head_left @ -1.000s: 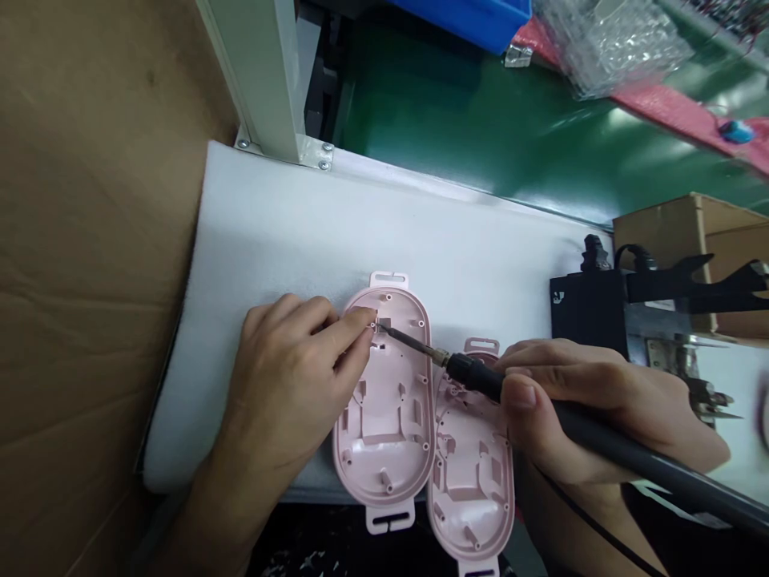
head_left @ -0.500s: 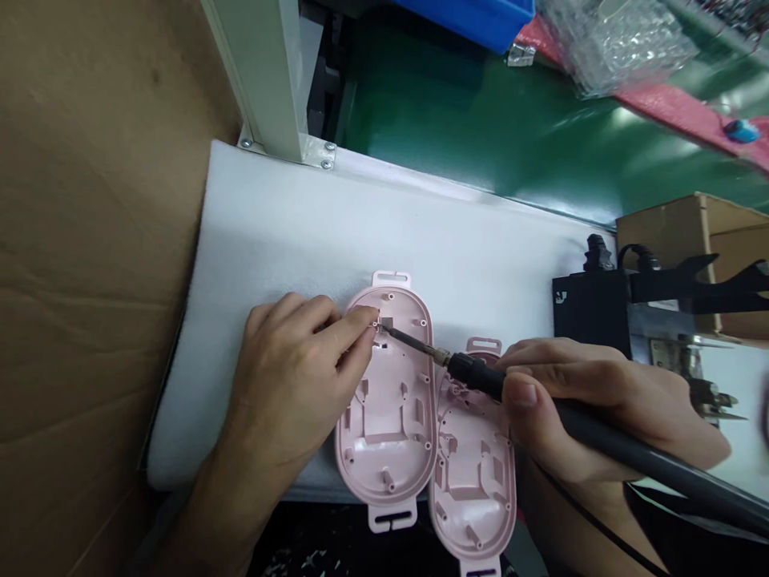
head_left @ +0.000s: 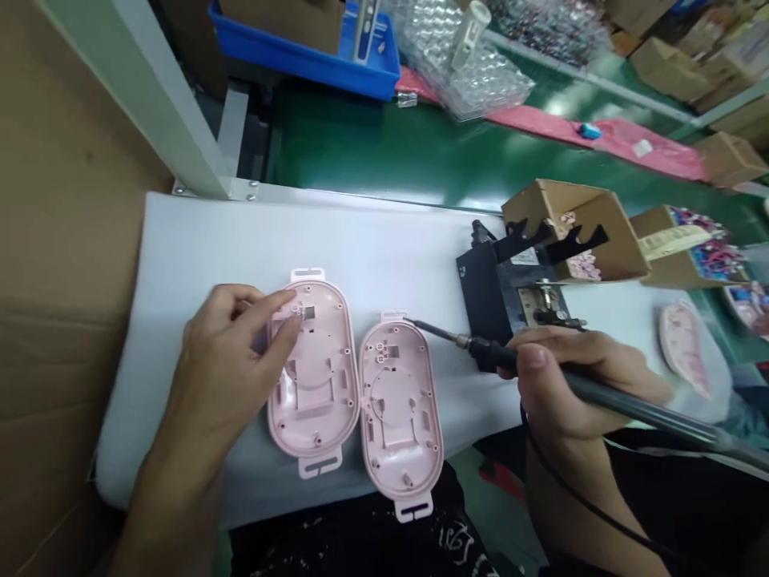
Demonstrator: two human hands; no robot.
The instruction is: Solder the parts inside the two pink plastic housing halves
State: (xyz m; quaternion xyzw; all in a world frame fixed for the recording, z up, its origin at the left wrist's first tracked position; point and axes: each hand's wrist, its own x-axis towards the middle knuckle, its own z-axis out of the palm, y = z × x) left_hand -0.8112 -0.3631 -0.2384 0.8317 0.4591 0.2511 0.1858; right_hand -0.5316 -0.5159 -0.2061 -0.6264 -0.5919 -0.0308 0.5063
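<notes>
Two pale pink oval plastic shells lie side by side, hollow side up, with posts and ribs inside and slotted tabs at both ends. Over the upper left part of the left shell point(head_left: 316, 357) hovers my left hand point(head_left: 231, 361), its thumb and index finger apart near a small square opening. Nothing shows between them. My right hand point(head_left: 558, 377) grips a black soldering iron point(head_left: 481, 350), held like a pen. Its dark, slim tip points left and sits above the top tab of the right shell point(head_left: 400, 417); whether it touches cannot be told.
Behind my right hand stands a black station with forked holders point(head_left: 486, 296). A cardboard box point(head_left: 577, 200) holding small pink parts is beyond it. A blue tray point(head_left: 300, 60) and bubble wrap point(head_left: 462, 72) lie past the white mat point(head_left: 240, 232). A cardboard wall point(head_left: 60, 280) borders the left.
The soldering iron has lifted out of the left shell and moved right, over the right shell's top. My left thumb and index finger have spread apart. The view has shifted right.
</notes>
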